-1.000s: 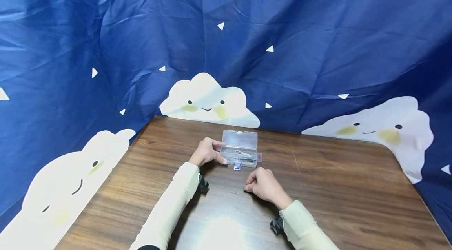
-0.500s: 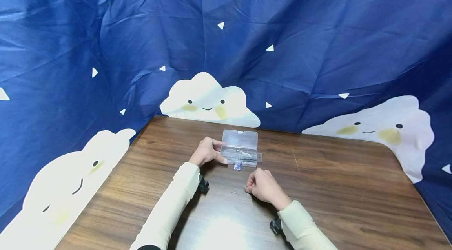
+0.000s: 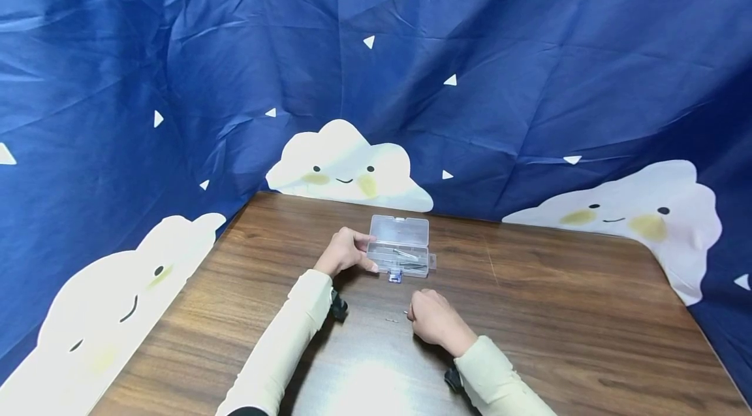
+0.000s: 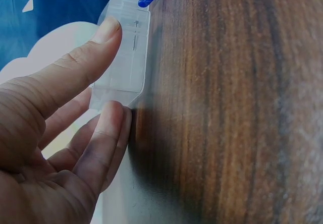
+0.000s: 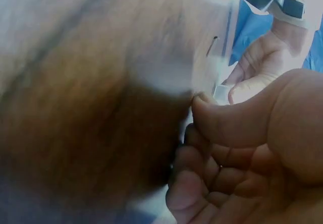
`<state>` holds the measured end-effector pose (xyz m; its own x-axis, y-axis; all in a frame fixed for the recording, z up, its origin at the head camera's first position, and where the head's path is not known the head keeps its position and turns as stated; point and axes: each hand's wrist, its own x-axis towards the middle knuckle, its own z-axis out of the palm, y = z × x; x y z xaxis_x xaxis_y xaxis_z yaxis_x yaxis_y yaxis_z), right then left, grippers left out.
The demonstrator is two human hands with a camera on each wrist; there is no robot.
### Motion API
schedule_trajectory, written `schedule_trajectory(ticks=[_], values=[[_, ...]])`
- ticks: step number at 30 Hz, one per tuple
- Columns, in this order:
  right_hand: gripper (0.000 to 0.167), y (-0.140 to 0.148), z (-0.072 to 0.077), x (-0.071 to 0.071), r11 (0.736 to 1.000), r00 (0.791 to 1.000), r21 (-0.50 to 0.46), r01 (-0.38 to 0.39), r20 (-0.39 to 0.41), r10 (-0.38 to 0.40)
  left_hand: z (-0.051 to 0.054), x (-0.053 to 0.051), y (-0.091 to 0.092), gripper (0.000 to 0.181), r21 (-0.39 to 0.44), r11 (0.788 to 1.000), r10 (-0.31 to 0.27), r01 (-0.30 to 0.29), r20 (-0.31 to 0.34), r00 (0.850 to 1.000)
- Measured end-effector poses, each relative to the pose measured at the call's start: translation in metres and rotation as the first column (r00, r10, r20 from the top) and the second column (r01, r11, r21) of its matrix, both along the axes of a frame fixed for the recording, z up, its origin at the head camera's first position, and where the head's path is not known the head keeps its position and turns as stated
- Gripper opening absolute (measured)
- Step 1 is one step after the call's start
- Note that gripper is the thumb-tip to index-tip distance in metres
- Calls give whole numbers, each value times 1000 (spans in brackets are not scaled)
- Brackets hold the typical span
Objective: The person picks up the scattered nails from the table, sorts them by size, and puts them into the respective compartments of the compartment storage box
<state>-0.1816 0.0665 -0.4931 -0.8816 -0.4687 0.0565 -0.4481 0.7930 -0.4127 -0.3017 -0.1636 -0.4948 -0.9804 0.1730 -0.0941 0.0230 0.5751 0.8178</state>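
A clear plastic box (image 3: 384, 260), hinged lid (image 3: 399, 232) raised, holds several thin metal pieces (image 3: 405, 255). Its left end is between the thumb and fingers of my left hand (image 3: 343, 253); the left wrist view shows the thumb (image 4: 81, 65) along the box wall (image 4: 126, 72). Nearer me, my right hand (image 3: 437, 319) is low over the table, fingers curled. A tiny metal pin (image 3: 405, 313) shows at its fingertips, mostly hidden; thumb (image 5: 227, 120) and index finger meet in the right wrist view. Another thin pin (image 3: 391, 320) lies on the table just left.
A blue latch (image 3: 395, 277) hangs from the box's front, and a small clear tab (image 3: 433, 262) sticks out on its right. The brown wooden table (image 3: 558, 311) extends to both sides. Behind it hangs a blue cloth (image 3: 499, 76) with clouds.
My right hand has shifted slightly toward me and turned, its knuckles now more on top. A tiny pin has come into sight at its fingertips. My left hand and the box stay put.
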Motion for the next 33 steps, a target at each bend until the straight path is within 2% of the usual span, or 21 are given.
schedule_trajectory(ticks=[7, 14, 24, 28, 33], values=[[29, 2, 1, -2, 992, 999, -126, 29, 47, -23, -2, 1, 0, 74, -14, 1000, 4, -4, 15, 1000], [24, 4, 3, -8, 957, 993, -272, 100, 94, -77, -3, 1, 0, 74, -8, 1000, 13, -12, 14, 1000], [21, -1, 8, -20, 929, 988, -334, 157, 51, -149, -2, 0, 1, 74, -18, 1000, 8, -8, 0, 1000], [17, -4, 12, -27, 917, 982, -351, 191, 59, -182, -1, 0, 1, 73, -15, 1000, 4, -4, -11, 1000], [16, -8, 15, -33, 913, 980, -355, 200, 64, -189, 2, -1, 2, 73, -21, 1000, 2, -2, -10, 1000]])
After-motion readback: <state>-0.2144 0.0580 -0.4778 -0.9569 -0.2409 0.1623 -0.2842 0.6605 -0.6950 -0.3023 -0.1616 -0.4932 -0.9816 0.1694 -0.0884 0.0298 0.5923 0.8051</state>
